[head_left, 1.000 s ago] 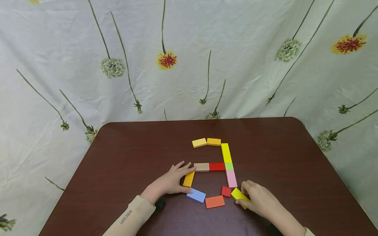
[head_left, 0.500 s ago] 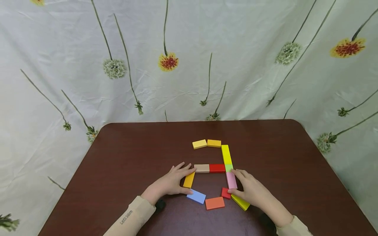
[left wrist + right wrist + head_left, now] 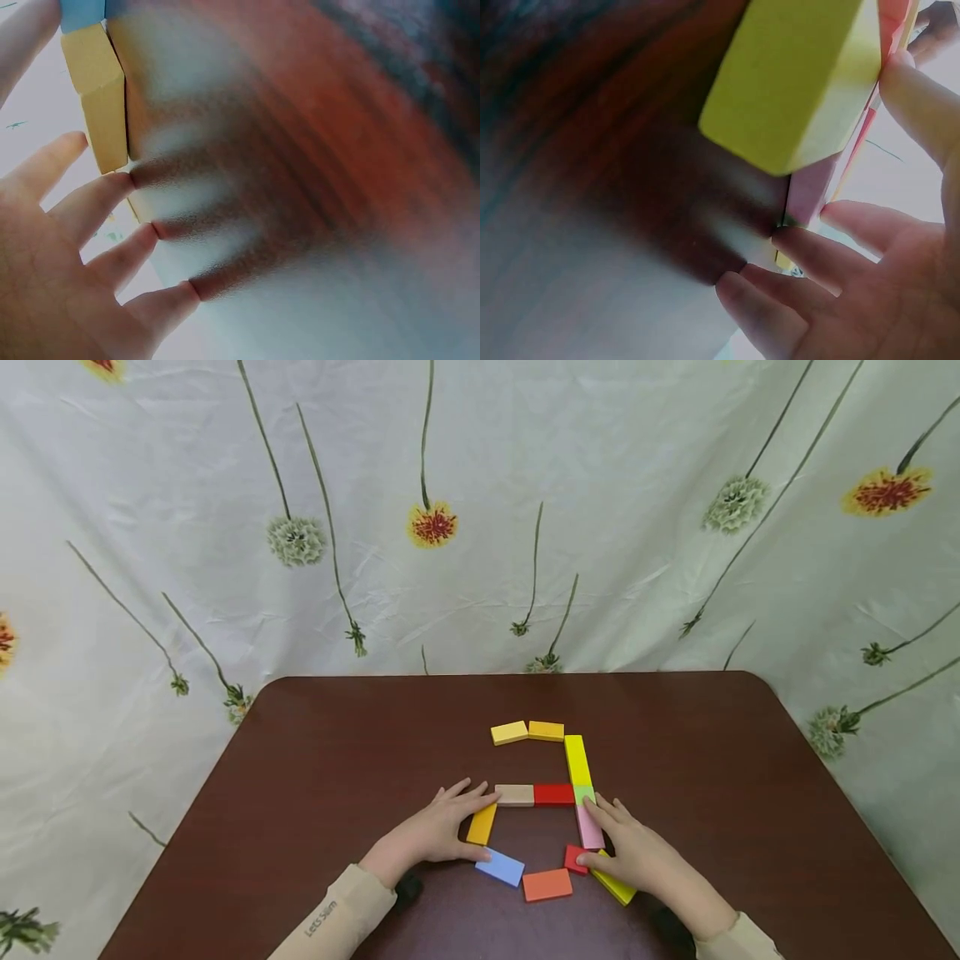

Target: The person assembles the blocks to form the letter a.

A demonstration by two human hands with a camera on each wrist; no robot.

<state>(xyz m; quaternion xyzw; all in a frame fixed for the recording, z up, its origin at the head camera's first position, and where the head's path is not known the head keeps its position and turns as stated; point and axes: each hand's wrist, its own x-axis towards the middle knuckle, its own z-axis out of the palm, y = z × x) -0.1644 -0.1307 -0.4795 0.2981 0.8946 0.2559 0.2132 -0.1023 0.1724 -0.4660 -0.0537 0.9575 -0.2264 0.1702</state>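
Spread beside the left of the block figure, my left hand [image 3: 431, 833] rests its fingertips on the table. Its thumb touches the blue block [image 3: 501, 867], and its index finger reaches the corner where the orange-yellow block [image 3: 482, 824] meets the beige block [image 3: 514, 795]. On the other side my right hand [image 3: 643, 856] also lies spread. Its index fingertip is at the green block [image 3: 582, 794] and pink block [image 3: 590, 827], its thumb on the small red block [image 3: 573, 857]. Partly under that thumb is the slanted yellow block [image 3: 617, 887], large in the right wrist view.
A long red block [image 3: 554, 794] joins the beige and green ones. Above stand a tall yellow block [image 3: 577, 760], an orange block [image 3: 546, 731] and a pale yellow block [image 3: 509, 732]. A coral block [image 3: 547, 885] lies at the front. Behind the brown table [image 3: 360, 735] hangs a flowered cloth [image 3: 480, 460].
My right hand has let go of the slanted yellow block and moved up and left to the pink and small red blocks. The left hand stays put; the head view has tilted slightly up.
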